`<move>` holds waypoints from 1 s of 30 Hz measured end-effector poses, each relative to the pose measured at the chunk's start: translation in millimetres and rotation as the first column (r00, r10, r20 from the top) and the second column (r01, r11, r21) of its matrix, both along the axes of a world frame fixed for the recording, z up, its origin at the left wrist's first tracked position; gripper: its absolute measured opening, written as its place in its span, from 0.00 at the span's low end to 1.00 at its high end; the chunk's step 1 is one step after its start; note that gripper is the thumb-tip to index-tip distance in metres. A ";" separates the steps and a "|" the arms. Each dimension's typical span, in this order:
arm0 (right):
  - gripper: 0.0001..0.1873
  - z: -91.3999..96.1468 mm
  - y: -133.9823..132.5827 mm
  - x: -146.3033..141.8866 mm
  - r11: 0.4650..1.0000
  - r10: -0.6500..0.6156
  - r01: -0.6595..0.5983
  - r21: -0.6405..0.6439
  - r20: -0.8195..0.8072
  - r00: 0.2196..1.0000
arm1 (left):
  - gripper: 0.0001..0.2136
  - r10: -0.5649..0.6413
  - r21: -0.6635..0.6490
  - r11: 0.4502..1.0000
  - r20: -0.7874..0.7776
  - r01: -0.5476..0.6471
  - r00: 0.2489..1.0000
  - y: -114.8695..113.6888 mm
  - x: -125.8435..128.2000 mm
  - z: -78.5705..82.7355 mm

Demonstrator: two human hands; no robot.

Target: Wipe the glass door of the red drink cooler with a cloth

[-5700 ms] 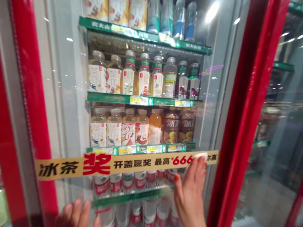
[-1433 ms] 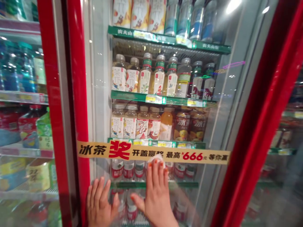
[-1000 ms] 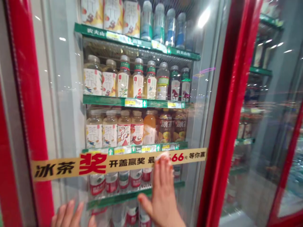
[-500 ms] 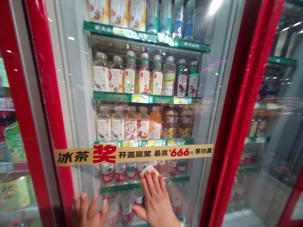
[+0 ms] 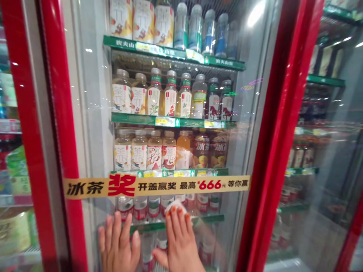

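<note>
My right hand (image 5: 178, 238) presses a white tissue or cloth (image 5: 175, 205) flat against the glass door (image 5: 93, 151) of a drinks fridge, fingers extended over it. Only the upper edge of the white piece shows past the fingertips. To its left, my left hand (image 5: 120, 241) is open with its fingers spread, at the glass and holding nothing. Above both hands a yellow strip (image 5: 159, 186) with black and red lettering crosses the door. Behind the glass, bottles (image 5: 154, 206) on a lower shelf are partly hidden by the hands and the strip.
Red frames border the door, one on the left (image 5: 61, 113) and one on the right (image 5: 286, 113). Green-edged shelves (image 5: 170, 120) inside carry rows of bottled drinks. Another fridge section with shelves (image 5: 326, 80) stands on the right; packaged goods (image 5: 18, 170) are at far left.
My left hand has moved up and slightly right, so more of it shows. The right hand stays low on the glass with the white piece, a little further left in view.
</note>
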State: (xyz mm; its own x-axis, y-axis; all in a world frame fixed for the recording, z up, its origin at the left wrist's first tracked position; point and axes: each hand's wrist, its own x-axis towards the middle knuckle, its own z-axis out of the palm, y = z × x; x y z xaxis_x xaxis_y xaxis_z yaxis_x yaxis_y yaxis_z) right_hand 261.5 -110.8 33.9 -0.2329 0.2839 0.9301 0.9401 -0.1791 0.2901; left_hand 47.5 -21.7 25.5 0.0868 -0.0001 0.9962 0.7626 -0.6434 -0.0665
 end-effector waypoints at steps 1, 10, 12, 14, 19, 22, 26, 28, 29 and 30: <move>0.54 -15.6 -1.2 3.6 1.000 0.008 -0.011 0.027 0.100 0.995 | 0.40 0.008 -0.003 1.000 -0.005 -0.008 1.000 0.7 2.7 0.3; 0.48 75.6 -4.9 34.5 0.978 0.003 0.101 0.182 -0.497 0.868 | 0.40 0.041 0.039 0.998 0.013 -0.042 0.999 7.0 4.7 -1.3; 0.53 79.6 4.9 -5.3 0.994 -0.002 0.030 0.109 -0.254 0.967 | 0.40 0.028 0.019 0.999 0.003 -0.028 1.000 6.8 3.3 -1.9; 0.56 64.4 6.3 -27.2 1.000 0.025 -0.025 0.006 0.027 0.999 | 0.39 0.014 0.008 1.000 -0.001 -0.014 1.000 6.3 2.4 -2.3; 0.48 58.5 -18.0 39.8 0.997 -0.058 0.065 0.030 -0.200 0.978 | 0.40 0.026 0.005 1.000 0.008 -0.026 1.000 2.4 5.5 1.0; 0.44 100.9 -15.4 62.0 0.980 -0.023 0.132 0.148 -0.576 0.817 | 0.40 0.032 0.016 0.999 0.014 -0.032 0.999 0.4 7.0 3.8; 0.50 109.6 4.0 -5.2 0.997 0.032 -0.005 0.079 -0.346 0.938 | 0.40 0.013 0.003 1.000 -0.005 -0.013 1.000 1.6 2.4 0.7; 0.54 87.0 6.4 -30.2 0.997 0.071 -0.074 -0.035 -0.076 0.995 | 0.40 0.005 -0.008 1.000 -0.017 -0.005 1.000 4.5 -1.1 -3.2; 0.54 74.0 3.9 -29.6 0.996 0.074 -0.075 -0.058 -0.013 0.997 | 0.40 0.005 -0.014 1.000 -0.019 -0.005 1.000 6.0 -2.2 -5.3; 0.52 63.0 -0.7 -19.3 0.997 0.052 -0.054 -0.053 -0.031 0.998 | 0.41 0.009 -0.016 1.000 -0.019 -0.009 1.000 7.2 -2.6 -7.2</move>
State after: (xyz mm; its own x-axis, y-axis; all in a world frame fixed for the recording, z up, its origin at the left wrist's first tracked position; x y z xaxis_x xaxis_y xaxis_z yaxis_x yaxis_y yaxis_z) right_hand 242.2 -111.5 96.9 -0.2214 0.3220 0.9205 0.9562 -0.1136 0.2698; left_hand 44.9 -14.6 18.3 0.1051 0.0163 0.9943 0.7671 -0.6376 -0.0706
